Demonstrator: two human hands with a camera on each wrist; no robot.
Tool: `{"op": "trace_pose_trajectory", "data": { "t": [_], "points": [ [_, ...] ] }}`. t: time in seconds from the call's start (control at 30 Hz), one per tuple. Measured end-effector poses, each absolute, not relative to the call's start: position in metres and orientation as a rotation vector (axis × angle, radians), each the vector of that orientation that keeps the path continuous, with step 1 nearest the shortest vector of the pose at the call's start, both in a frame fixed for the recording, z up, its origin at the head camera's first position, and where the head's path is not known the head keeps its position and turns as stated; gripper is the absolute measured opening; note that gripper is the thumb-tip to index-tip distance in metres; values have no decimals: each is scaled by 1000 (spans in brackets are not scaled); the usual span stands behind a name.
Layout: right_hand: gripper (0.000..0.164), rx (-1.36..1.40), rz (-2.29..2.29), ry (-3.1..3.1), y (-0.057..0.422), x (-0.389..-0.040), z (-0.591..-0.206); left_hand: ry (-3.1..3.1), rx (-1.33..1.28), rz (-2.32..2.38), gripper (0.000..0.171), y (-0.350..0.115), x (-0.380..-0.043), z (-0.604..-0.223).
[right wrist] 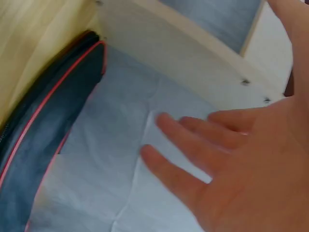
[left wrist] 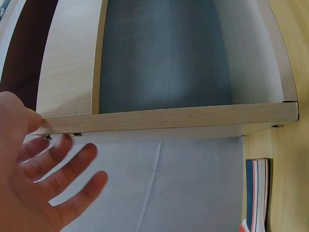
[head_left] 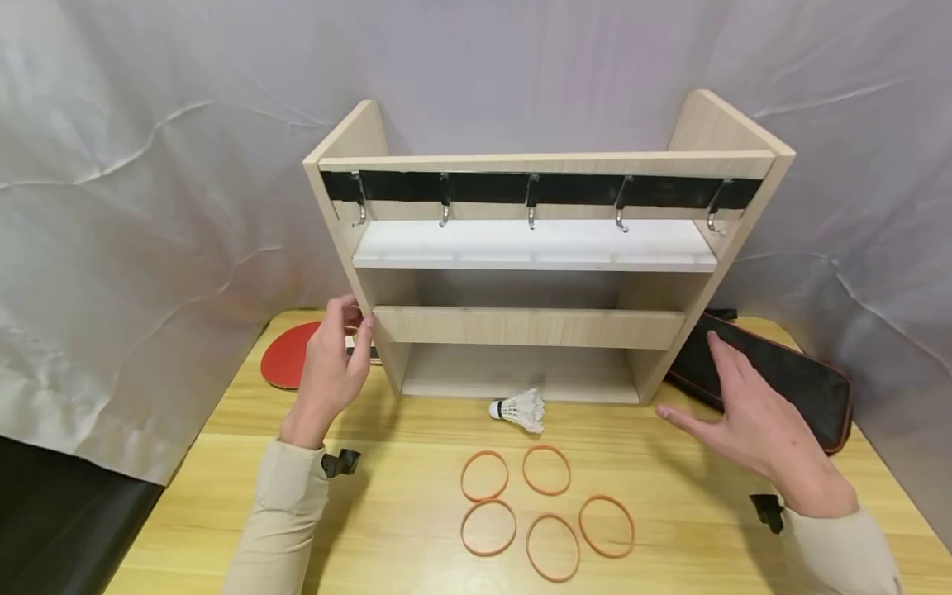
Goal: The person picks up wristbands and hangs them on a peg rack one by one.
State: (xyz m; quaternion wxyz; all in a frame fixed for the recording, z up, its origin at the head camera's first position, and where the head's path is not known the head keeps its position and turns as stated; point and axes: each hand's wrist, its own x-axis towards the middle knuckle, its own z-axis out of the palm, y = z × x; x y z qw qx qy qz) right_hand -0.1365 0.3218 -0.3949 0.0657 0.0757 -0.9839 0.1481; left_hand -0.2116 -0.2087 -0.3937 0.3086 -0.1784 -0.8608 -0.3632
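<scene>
A light wooden shelf rack (head_left: 528,326) stands on the table, with several metal hooks (head_left: 531,201) along a black strip near its top. My left hand (head_left: 333,364) is at the rack's left side; in the left wrist view its thumb (left wrist: 33,120) meets the side panel's edge, while the other fingers spread loosely beside the panel. On the other side, my right hand (head_left: 759,421) is held apart from the rack with its fingers extended. In the right wrist view that hand (right wrist: 241,159) holds nothing.
A white shuttlecock (head_left: 518,410) lies before the rack, with several orange rings (head_left: 488,527) nearer me. A red table tennis bat (head_left: 286,355) lies behind my left hand. To the right is a black case (head_left: 811,388) with red piping. A grey sheet (head_left: 535,66) hangs behind.
</scene>
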Motion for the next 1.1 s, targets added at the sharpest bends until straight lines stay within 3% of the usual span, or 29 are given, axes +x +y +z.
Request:
{"op": "trace_pose_trajectory", "data": {
  "t": [0.23, 0.57, 0.87, 1.1],
  "points": [
    [133, 161, 359, -3217, 316, -126, -387, -2200, -489, -978, 25, -206, -214, -395],
    [92, 319, 392, -3193, 298, -115, -402, -2173, -473, -1100, 26, -206, -215, -398],
    [78, 533, 542, -3279, 278, -112, -410, -2084, -439, -1263, 21, -206, -220, -407],
    [58, 708, 737, -3330, 275, -112, -415, -2095, -424, -1288, 19, -205, -221, -411]
  ]
}}
